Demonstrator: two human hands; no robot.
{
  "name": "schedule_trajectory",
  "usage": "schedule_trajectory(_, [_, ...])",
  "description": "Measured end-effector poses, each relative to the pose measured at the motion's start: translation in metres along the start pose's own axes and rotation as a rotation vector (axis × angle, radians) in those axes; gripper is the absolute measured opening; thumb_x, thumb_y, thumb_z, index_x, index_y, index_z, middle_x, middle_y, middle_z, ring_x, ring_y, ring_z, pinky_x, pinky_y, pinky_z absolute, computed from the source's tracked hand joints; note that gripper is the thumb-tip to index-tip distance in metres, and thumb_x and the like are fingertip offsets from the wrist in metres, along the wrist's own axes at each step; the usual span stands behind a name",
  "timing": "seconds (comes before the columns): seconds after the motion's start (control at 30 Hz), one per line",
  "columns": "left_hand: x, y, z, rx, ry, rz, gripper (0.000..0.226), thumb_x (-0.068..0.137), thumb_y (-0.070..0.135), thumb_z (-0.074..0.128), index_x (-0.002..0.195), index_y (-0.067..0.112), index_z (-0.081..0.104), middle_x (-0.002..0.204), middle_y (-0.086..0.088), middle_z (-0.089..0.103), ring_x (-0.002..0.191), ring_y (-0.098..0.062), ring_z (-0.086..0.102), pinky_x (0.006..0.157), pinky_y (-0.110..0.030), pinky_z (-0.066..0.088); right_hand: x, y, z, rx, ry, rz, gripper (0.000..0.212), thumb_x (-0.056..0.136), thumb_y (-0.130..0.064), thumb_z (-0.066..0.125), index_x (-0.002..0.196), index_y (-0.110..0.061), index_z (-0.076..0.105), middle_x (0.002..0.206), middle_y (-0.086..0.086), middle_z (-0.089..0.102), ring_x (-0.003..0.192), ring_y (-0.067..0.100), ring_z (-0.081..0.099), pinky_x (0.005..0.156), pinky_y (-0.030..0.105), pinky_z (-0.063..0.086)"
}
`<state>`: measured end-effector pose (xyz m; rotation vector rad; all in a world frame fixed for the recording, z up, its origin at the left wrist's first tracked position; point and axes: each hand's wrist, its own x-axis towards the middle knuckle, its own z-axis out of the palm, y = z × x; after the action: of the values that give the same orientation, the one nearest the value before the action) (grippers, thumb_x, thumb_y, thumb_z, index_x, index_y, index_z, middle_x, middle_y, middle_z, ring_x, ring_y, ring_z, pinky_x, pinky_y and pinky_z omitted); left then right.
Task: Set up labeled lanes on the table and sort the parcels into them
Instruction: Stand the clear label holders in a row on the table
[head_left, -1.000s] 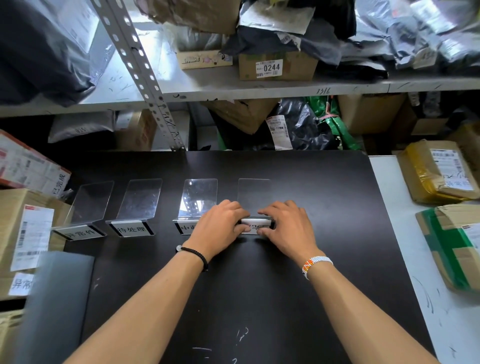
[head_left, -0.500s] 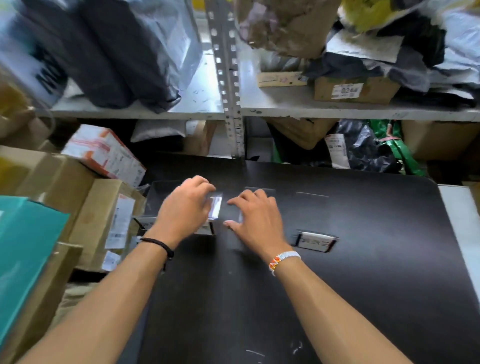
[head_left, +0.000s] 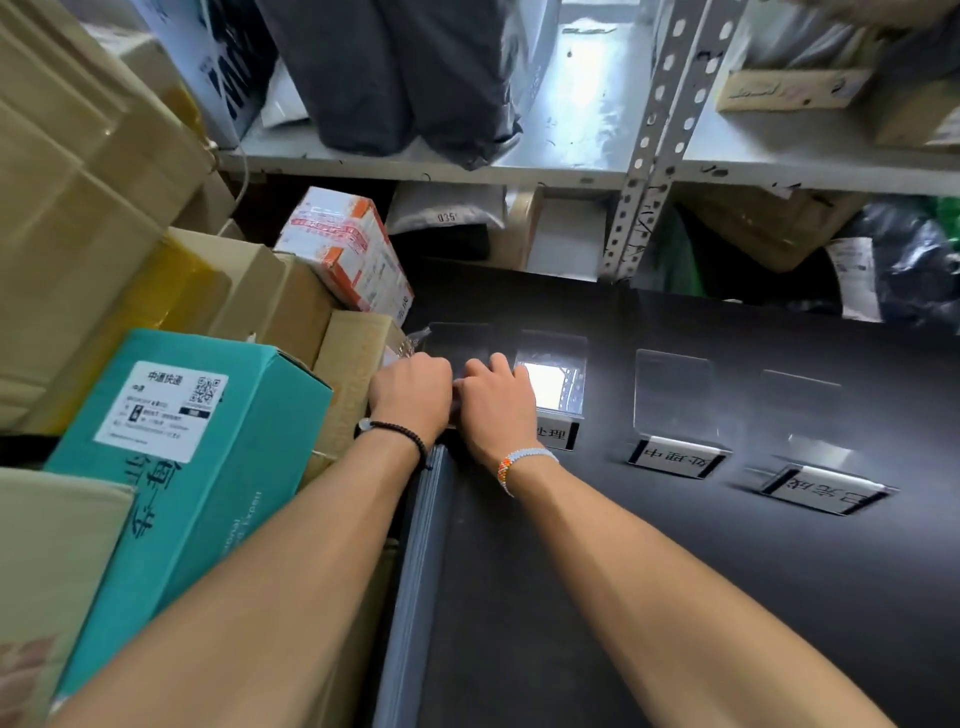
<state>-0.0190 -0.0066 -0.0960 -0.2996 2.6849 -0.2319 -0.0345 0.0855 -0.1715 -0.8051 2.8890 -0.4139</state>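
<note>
Black table (head_left: 675, 597) is seen below metal shelving (head_left: 582, 114). Since a second ago, both hands have been shifted from the rightmost holder (head_left: 802, 441) to the leftmost holder (head_left: 460, 345), at the table's left edge. There the left hand (head_left: 410, 392) is curled at its base and the right hand (head_left: 496, 410) is laid touching it. Whether the holder is pinched cannot be told, as the fingertips are hidden. Four clear, tilted holders are set in a row, and white labels with black characters are shown on three. Closed cartons, a teal box (head_left: 197, 441) among them, are stacked at left. Dark bags (head_left: 405, 73) are kept on the shelving.
</note>
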Motion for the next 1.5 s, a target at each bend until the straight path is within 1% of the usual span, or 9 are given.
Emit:
schedule_trajectory(0.2, [-0.003,0.004,-0.018,-0.021,0.119,-0.028,0.026,0.1,0.012,0.056,0.12,0.017,0.072,0.12,-0.012,0.07,0.114,-0.033,0.068,0.089,-0.041,0.054,-0.003,0.013,-0.026,0.017,0.069,0.014,0.03,0.1,-0.012,0.055,0.114,-0.025,0.079,0.112,-0.001,0.064,0.107,0.027,0.051,0.08,0.035,0.025])
schedule_trajectory(0.4, [-0.014,0.043,-0.071,-0.06,0.318,0.171,0.026,0.097,0.023,0.065,0.119,0.028,0.076,0.12,-0.006,0.071,0.115,-0.032,0.063,0.091,-0.043,0.05,-0.029,0.064,-0.098,-0.024,0.267,0.086,0.017,0.082,-0.015,0.075,0.093,-0.026,0.082,0.096,-0.004,0.069,0.091,0.028,0.056,0.071,0.036,0.025])
schedule_trajectory(0.57, [-0.037,0.13,-0.1,-0.222,0.389,0.405,0.027,0.095,0.028,0.07,0.121,0.029,0.074,0.12,-0.002,0.066,0.115,-0.029,0.062,0.089,-0.042,0.049,-0.092,0.16,-0.154,-0.105,0.31,0.147,0.027,0.083,-0.019,0.076,0.108,-0.026,0.081,0.11,-0.002,0.07,0.102,0.031,0.058,0.076,0.04,0.033])
schedule_trajectory(0.7, [-0.055,0.223,-0.094,-0.389,0.415,0.516,0.028,0.094,0.026,0.072,0.122,0.02,0.073,0.117,-0.004,0.066,0.115,-0.029,0.061,0.094,-0.047,0.051,-0.157,0.254,-0.175,-0.088,0.345,0.223,0.023,0.079,-0.028,0.085,0.102,-0.026,0.083,0.103,-0.004,0.071,0.095,0.031,0.059,0.074,0.041,0.038])
schedule_trajectory(0.83, [-0.079,0.32,-0.075,-0.554,0.435,0.527,0.022,0.093,0.02,0.07,0.114,0.016,0.072,0.113,-0.005,0.065,0.109,-0.031,0.063,0.085,-0.049,0.053,-0.217,0.33,-0.188,-0.081,0.335,0.262,0.023,0.079,-0.029,0.087,0.101,-0.027,0.083,0.102,-0.004,0.071,0.095,0.032,0.059,0.074,0.038,0.032])
schedule_trajectory(0.93, [-0.095,0.38,-0.056,-0.642,0.46,0.539,0.019,0.094,0.013,0.066,0.112,0.013,0.071,0.112,-0.006,0.064,0.104,-0.032,0.064,0.078,-0.05,0.055,-0.255,0.376,-0.189,-0.067,0.306,0.303,0.024,0.081,-0.029,0.086,0.105,-0.026,0.083,0.103,-0.002,0.072,0.095,0.033,0.058,0.073,0.037,0.029])
schedule_trajectory(1.1, [-0.103,0.443,-0.022,-0.594,0.415,0.535,0.014,0.097,0.01,0.064,0.109,0.009,0.072,0.108,-0.006,0.067,0.105,-0.031,0.064,0.078,-0.049,0.054,-0.291,0.425,-0.166,-0.05,0.217,0.363,0.023,0.083,-0.028,0.085,0.106,-0.026,0.083,0.106,-0.003,0.073,0.096,0.032,0.058,0.076,0.04,0.039])
schedule_trajectory(1.3, [-0.089,0.473,0.013,-0.57,0.349,0.527,0.014,0.096,0.011,0.064,0.107,0.01,0.073,0.108,-0.007,0.067,0.105,-0.033,0.064,0.078,-0.047,0.051,-0.299,0.451,-0.126,-0.01,0.145,0.411,0.026,0.086,-0.024,0.082,0.112,-0.027,0.082,0.111,-0.002,0.071,0.101,0.033,0.057,0.074,0.037,0.032])
schedule_trajectory(1.5, [-0.082,0.481,0.023,-0.61,0.398,0.544,0.013,0.094,0.008,0.068,0.106,0.009,0.072,0.105,-0.009,0.068,0.1,-0.035,0.065,0.073,-0.048,0.054,-0.3,0.462,-0.116,0.015,0.143,0.431,0.028,0.087,-0.024,0.081,0.115,-0.025,0.079,0.113,0.001,0.069,0.101,0.034,0.057,0.077,0.041,0.04])
